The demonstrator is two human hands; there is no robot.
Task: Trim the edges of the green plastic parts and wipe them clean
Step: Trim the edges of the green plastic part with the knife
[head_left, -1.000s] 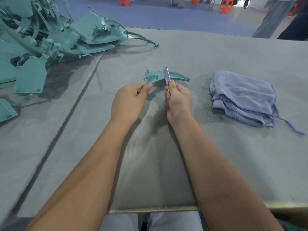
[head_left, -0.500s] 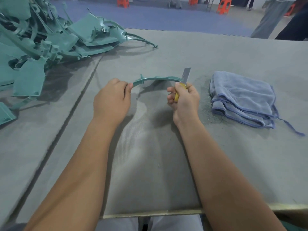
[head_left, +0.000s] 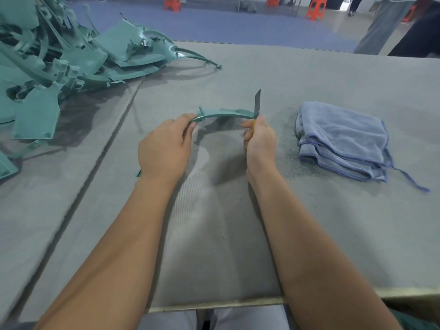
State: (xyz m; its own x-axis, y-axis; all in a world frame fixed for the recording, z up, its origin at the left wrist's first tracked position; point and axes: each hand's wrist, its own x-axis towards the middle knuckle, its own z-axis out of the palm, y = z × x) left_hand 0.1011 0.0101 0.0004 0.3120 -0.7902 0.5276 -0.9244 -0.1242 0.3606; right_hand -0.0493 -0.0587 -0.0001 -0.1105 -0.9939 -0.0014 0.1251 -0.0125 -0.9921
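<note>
curved green part [head_left: 223, 113] held above surface [head_left: 309, 234] centre, arched for blade access | left hand [head_left: 164, 148] pinching left end, steadying | right hand [head_left: 260, 141] wrapped round knife [head_left: 257, 103], blade at right end, trimming | cloth [head_left: 340, 141] right, ready for wiping | untrimmed pile [head_left: 59, 63] far left

Your forearms are bare from wrist to elbow, with no sleeves, watch or gloves on either one. Your left hand [head_left: 164, 148] and right hand [head_left: 260, 141] wear no rings that show. At the near edge, your lap is covered by pale grey-white trousers [head_left: 238, 317].
</note>
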